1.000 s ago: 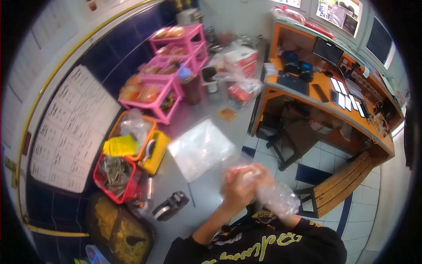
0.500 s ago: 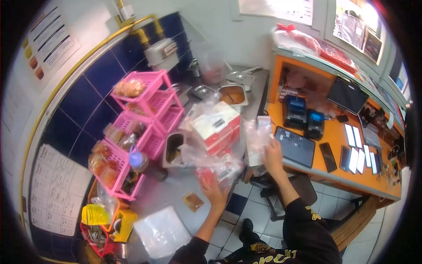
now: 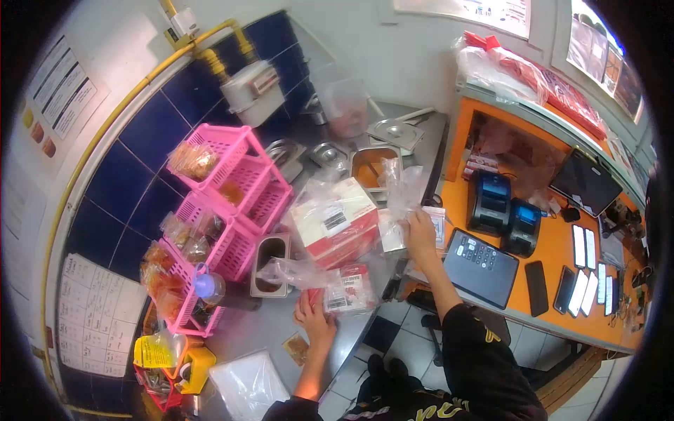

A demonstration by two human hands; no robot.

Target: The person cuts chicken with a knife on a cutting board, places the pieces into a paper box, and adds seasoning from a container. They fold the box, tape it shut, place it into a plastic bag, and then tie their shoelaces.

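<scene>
On the steel counter (image 3: 235, 326) my left hand (image 3: 314, 326) rests its fingers against the near left side of a plastic-wrapped red and white packet (image 3: 351, 291). Its fingers are partly spread. My right hand (image 3: 423, 237) pinches a crumpled clear plastic bag (image 3: 401, 193), with a white box (image 3: 392, 235) just left of it, perhaps inside the bag. Between and beyond both hands sits a larger red and white box (image 3: 333, 217) in clear wrapping. Close to my left wrist lies a small sachet with brownish contents (image 3: 296, 348).
Pink stacked baskets (image 3: 239, 189) with bagged food stand left. A purple-capped bottle (image 3: 210, 286) and metal food pans (image 3: 272, 266) are nearby. White plastic sheets (image 3: 249, 386) lie in front. The orange desk (image 3: 456, 189) on the right holds a laptop (image 3: 481, 268) and several phones.
My left hand has moved left from over the packet to its side, and the packet shows more. My right hand has shifted slightly left with the clear bag. The view has turned a little.
</scene>
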